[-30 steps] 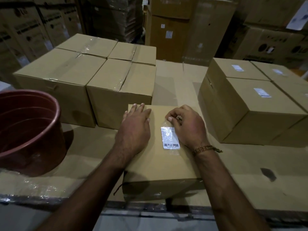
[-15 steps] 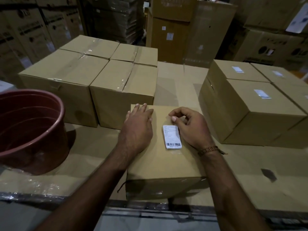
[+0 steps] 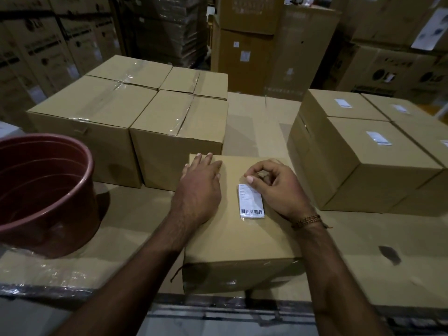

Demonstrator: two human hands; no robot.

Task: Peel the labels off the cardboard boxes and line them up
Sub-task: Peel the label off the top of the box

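Since the earlier frames, right hand had curled tighter, thumb and forefinger closing on the far end of the label, and the clear film seen round the label 1.0 s ago no longer showed raised. Label lay flat on top of the near box, barcode end toward the person, w/ the thumb tip touching its far edge; can't tell if a corner was actually lifted yet. Left hand lay flat, fingers straight, pressing the box top on its left side.

Risks, as I judged them: nail could slip off the edge, or the label could tear partway if pulled fast, leaving paper stuck. Box could slide toward the near table edge if the left hand eased up.

Left, peeled boxes stood grouped beside a red bucket; right, labelled boxes waited.
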